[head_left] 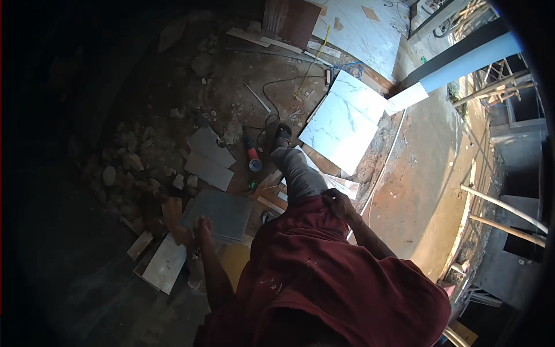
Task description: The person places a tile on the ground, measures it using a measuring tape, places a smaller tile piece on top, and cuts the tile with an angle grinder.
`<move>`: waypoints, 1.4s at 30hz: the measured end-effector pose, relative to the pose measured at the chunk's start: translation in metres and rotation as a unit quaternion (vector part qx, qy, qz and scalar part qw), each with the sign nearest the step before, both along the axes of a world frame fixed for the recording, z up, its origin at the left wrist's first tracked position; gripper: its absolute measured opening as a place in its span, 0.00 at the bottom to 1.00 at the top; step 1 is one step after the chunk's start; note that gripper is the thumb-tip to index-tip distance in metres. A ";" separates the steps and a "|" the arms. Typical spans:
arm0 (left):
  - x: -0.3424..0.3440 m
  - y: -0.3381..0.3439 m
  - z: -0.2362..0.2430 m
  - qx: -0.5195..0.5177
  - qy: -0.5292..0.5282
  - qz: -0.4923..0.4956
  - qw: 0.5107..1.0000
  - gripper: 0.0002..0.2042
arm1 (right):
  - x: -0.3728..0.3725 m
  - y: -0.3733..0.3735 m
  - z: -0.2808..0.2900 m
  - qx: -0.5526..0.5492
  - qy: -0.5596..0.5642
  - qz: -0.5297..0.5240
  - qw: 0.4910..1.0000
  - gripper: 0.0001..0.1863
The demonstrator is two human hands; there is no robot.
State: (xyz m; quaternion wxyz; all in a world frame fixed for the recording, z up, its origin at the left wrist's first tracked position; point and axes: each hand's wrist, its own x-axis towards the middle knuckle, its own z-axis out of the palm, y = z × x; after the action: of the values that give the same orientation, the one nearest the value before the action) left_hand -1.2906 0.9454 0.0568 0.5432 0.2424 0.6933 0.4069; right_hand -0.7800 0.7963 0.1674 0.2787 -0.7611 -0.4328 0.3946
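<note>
My left hand (202, 226) hangs over the edge of a grey square slab (222, 214), fingers curled in; whether anything small is in them is hidden. At my thigh, my right hand (339, 203) has its bent fingers against the hem of my dark red shirt (306, 222), apparently pinching the cloth. Ahead of me lies a red and black power tool (252, 156) with a round end, its dark cord running off behind it. A large white marble-patterned tile (344, 121) rests to the right of my outstretched foot (283, 132).
Broken grey tile pieces (209, 159) and rubble (130, 156) cover the floor on the left. A cut white tile (165, 264) lies near my left arm. At the back stands a brown board (290, 22) beside laid marble tiles (370, 43). A pale pipe (384, 165) runs along the right.
</note>
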 end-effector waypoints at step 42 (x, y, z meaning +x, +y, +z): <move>0.946 0.812 0.125 -0.033 0.192 -0.973 -0.125 0.16 | 0.258 0.647 0.030 -0.203 0.340 -0.558 0.729 0.21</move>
State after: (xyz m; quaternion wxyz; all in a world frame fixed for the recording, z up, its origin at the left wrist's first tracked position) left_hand -0.3441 1.7575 0.1816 -0.2023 -0.7043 0.2049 0.6489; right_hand -0.5223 1.4429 0.1975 0.4162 -0.7191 0.2841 0.4785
